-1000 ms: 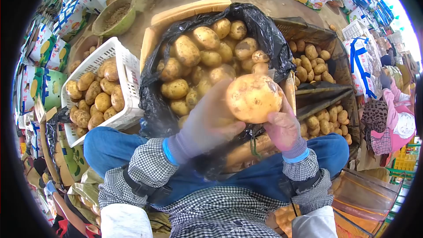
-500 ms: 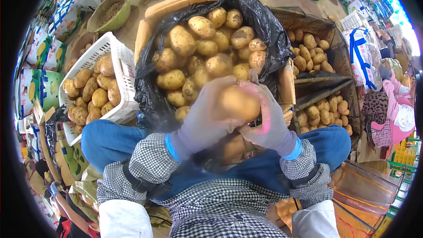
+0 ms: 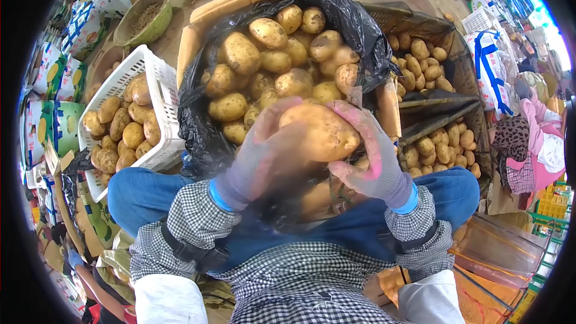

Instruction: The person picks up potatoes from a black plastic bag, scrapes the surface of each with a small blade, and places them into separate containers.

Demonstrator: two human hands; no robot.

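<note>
A large yellow potato (image 3: 324, 135) is held up between my hands, over the near edge of a carton lined with a black plastic bag (image 3: 375, 36). My right hand (image 3: 375, 153), in a grey glove with pink fingers, grips the potato's right end, thumb below and fingers above. Around its left end is my left hand (image 3: 258, 150), gloved in grey too, its fingers partly smeared by motion. Many potatoes (image 3: 294, 84) fill the bag just beyond both hands, some with brown dirt on the skin.
To the left stands a white plastic crate (image 3: 171, 99) of potatoes. Dark-lined containers (image 3: 441, 103) on the right hold more potatoes. A green basin (image 3: 147, 21) sits at the back left, and printed cartons (image 3: 63, 123) are stacked along the left side. Another person (image 3: 531, 135) is at the far right.
The potato has turned, so its long side lies crosswise and shows more clearly. My left hand has shifted a little to the left; my right hand still grips the potato.
</note>
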